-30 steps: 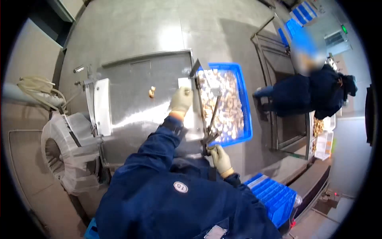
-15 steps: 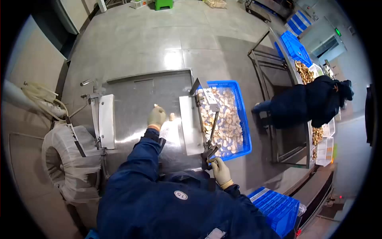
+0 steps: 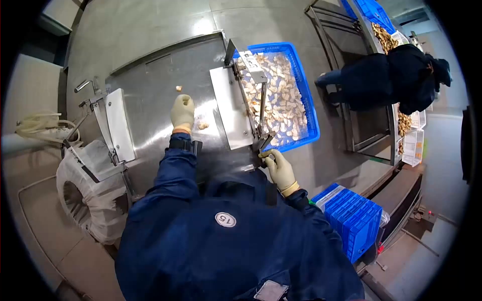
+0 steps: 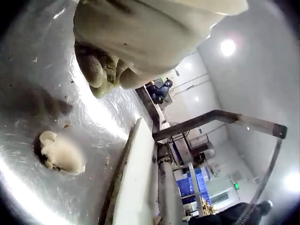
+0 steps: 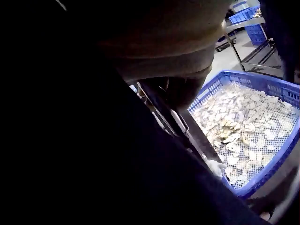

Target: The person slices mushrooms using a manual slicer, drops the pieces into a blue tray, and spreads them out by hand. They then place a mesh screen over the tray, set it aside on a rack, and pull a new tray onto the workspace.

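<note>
My gloved left hand (image 3: 182,111) hovers over the steel table (image 3: 150,70) with its fingers curled in; no piece shows between them. Just beyond its knuckles lies a small pale mushroom-like piece (image 3: 178,88). Another mushroom-like piece (image 3: 203,125) is to the right of the wrist; one such piece (image 4: 63,152) appears large in the left wrist view. My gloved right hand (image 3: 281,173) grips the end of a metal lever (image 3: 264,143) at the table's near right corner. Beside the lever is a white board (image 3: 231,108). Most of the right wrist view is dark.
A blue basket (image 3: 312,115) of pale slices stands against the table's right side. A metal bracket (image 3: 256,67) reaches over its edge. Stacked blue crates (image 3: 351,220) are at the lower right. Another person (image 3: 381,83) works at a far table. Left is a plastic-wrapped ring (image 3: 90,185).
My left hand has moved left from the white board to the middle of the table, among the pieces. The two pieces now lie apart. My right hand has stayed at the lever. The head view has shifted.
</note>
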Available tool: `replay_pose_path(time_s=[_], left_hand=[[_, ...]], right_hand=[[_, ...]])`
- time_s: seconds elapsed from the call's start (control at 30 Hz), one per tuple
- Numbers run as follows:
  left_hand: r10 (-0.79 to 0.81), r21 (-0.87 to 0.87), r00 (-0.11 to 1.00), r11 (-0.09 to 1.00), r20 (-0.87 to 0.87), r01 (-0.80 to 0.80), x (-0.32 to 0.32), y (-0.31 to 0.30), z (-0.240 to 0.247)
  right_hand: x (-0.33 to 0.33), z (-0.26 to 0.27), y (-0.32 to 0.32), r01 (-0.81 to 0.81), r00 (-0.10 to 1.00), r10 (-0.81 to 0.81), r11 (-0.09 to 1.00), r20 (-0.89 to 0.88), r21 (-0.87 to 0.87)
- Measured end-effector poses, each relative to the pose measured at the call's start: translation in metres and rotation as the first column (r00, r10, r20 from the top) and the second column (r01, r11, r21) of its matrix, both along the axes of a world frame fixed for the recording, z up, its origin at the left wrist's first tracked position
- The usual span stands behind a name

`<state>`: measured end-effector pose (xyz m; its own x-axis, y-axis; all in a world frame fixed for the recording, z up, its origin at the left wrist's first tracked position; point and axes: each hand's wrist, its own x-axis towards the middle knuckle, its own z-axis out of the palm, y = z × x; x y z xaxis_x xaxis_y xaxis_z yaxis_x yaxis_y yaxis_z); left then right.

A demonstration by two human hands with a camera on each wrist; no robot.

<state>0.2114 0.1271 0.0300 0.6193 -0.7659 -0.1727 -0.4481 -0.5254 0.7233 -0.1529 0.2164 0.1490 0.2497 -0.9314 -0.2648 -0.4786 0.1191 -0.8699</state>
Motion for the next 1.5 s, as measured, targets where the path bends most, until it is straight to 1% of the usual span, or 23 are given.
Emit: replay_pose_path(time_s=[0.03,0.07,0.13,0.17,0.2,0.27,0.43,0.47,0.53,0.63,0.67,0.8,0.83,0.87,0.93,1.03,1.13,1.17,1.27,1.3,1.4,1.43,1.5], left_hand=[[-0.050,0.001,0.998,0.999,0.029,0.050,-0.006,0.009,0.016],[-0.118,0.077,0.992,0.990,-0.036,0.120,-0.012,0.016,0.029],[-0.171,0.184,0.950,0.957,-0.262,0.223,-0.030,0.034,0.045],[-0.348,0.186,0.936,0.917,-0.058,0.353,-0.034,0.043,0.039],[-0.504,0.217,0.851,0.856,0.145,0.470,-0.038,0.052,0.031],[-0.465,0.153,0.845,0.885,0.264,0.439,-0.044,0.059,0.008],[-0.341,-0.048,0.939,0.938,0.049,0.343,-0.049,0.028,0.016],[-0.380,-0.035,0.924,0.924,0.045,0.382,-0.053,0.014,0.029],[-0.437,-0.096,0.885,0.886,0.159,0.454,-0.065,-0.016,0.028],[-0.548,-0.040,0.817,0.826,0.181,0.562,-0.089,-0.061,0.017],[-0.510,-0.047,0.841,0.849,0.180,0.526,-0.098,-0.071,0.005],[-0.459,-0.096,0.884,0.887,-0.084,0.452,-0.112,-0.080,0.008],[-0.484,-0.098,0.871,0.874,-0.087,0.476,-0.113,-0.078,0.003],[-0.436,-0.141,0.866,0.900,-0.245,0.413,-0.118,-0.074,-0.002],[-0.330,-0.190,0.897,0.940,-0.294,0.283,-0.128,-0.064,0.015],[-0.301,-0.287,0.836,0.941,-0.459,0.182,-0.128,-0.062,-0.018],[-0.239,-0.299,0.835,0.950,-0.496,0.094,-0.137,-0.054,-0.012],[-0.226,-0.277,0.943,0.948,-0.245,0.155,-0.140,-0.050,-0.003],[-0.164,-0.179,0.943,0.977,-0.291,0.115,-0.143,-0.051,0.009],[-0.194,-0.218,0.960,0.965,-0.201,0.149,-0.142,-0.051,0.006],[-0.117,-0.001,0.877,0.991,-0.466,0.131,-0.138,-0.053,0.005],[-0.149,-0.050,0.897,0.989,-0.417,0.141,-0.138,-0.055,-0.016],[-0.145,-0.032,0.902,0.989,-0.408,0.144,-0.137,-0.056,-0.018]], right_hand=[[0.000,0.007,-0.001,-0.018,1.000,0.018,1.000,-0.012,0.022],[-0.001,0.006,-0.001,-0.028,0.999,0.028,0.999,-0.022,0.016],[-0.002,0.005,-0.002,-0.047,0.998,0.047,0.999,-0.039,-0.001],[-0.001,0.006,-0.002,-0.041,0.999,0.042,0.999,-0.034,0.021],[-0.001,0.004,-0.002,-0.043,0.999,0.043,0.999,-0.027,0.015],[-0.002,-0.002,-0.001,-0.045,0.999,0.045,0.999,-0.012,0.003],[-0.002,0.005,-0.001,-0.037,0.998,0.038,0.999,-0.055,0.034],[-0.001,0.004,0.000,-0.032,0.998,0.033,0.999,-0.045,0.013],[0.002,0.006,0.000,-0.016,1.000,0.015,0.999,-0.027,-0.028],[0.001,0.010,0.000,-0.036,0.997,0.034,0.999,-0.069,-0.019],[0.001,0.010,0.000,-0.036,0.996,0.034,0.999,-0.079,-0.033],[-0.001,0.006,0.000,-0.010,0.998,0.011,1.000,-0.064,0.017],[0.000,0.010,0.000,-0.023,0.995,0.023,1.000,-0.100,0.000],[-0.001,0.006,0.000,-0.020,0.995,0.019,1.000,-0.095,-0.006],[0.000,0.002,0.000,-0.019,0.996,0.017,1.000,-0.082,-0.016],[-0.002,0.004,-0.001,-0.042,0.996,0.042,0.999,-0.082,0.002],[-0.004,0.001,-0.001,-0.048,0.995,0.050,0.999,-0.089,0.022],[-0.005,0.000,-0.001,-0.047,0.995,0.049,0.999,-0.088,0.027],[-0.003,0.008,-0.003,-0.042,0.998,0.043,0.998,-0.043,0.038],[0.002,0.012,-0.004,-0.017,1.000,0.018,1.000,-0.026,0.025],[0.006,0.045,-0.013,-0.009,0.996,0.015,0.998,-0.092,0.063],[0.010,0.056,-0.018,0.008,0.988,-0.004,1.000,-0.153,0.028],[0.021,0.085,-0.036,0.014,0.993,-0.025,0.995,-0.113,-0.095]])
